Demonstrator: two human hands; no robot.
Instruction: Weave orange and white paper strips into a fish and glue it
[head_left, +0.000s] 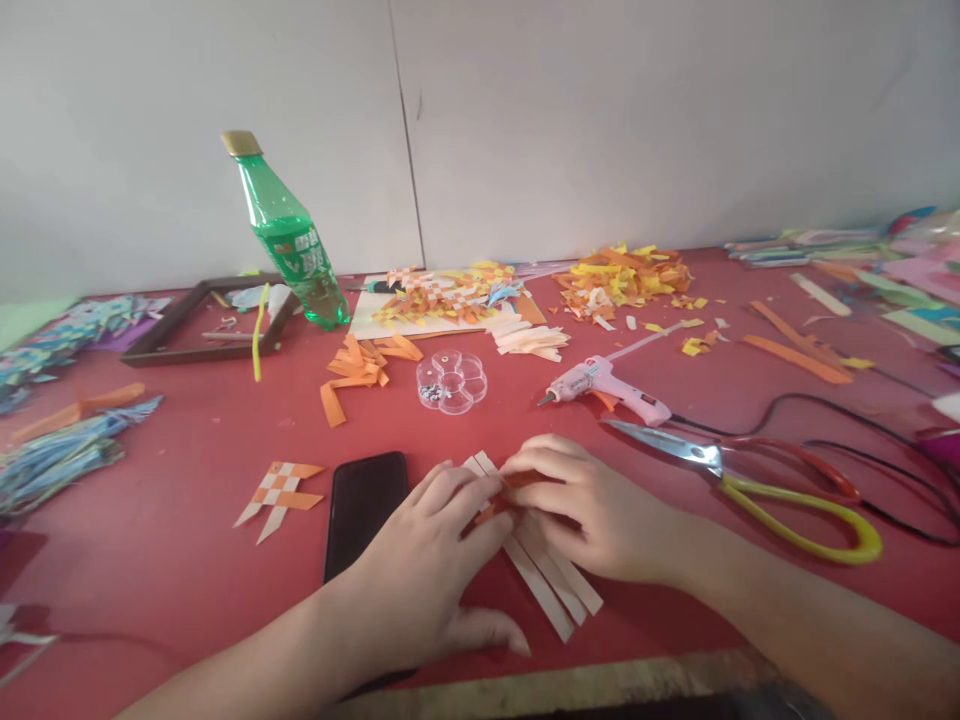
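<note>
Several pale paper strips lie side by side on the red table in front of me, with orange paper crossing them, mostly covered by my fingers. My left hand presses its bent fingers on the left side of the strips, thumb apart below. From the other side, my right hand closes its fingertips on the orange paper over the strips. Left of my hands lie a black phone and a woven orange-and-white paper fish. Exactly how the strips cross is hidden.
Scissors and a pink glue gun with a black cord lie at right. Behind stand a clear bead tray, folded orange strips, yellow-orange paper pieces, a green bottle and a dark frame.
</note>
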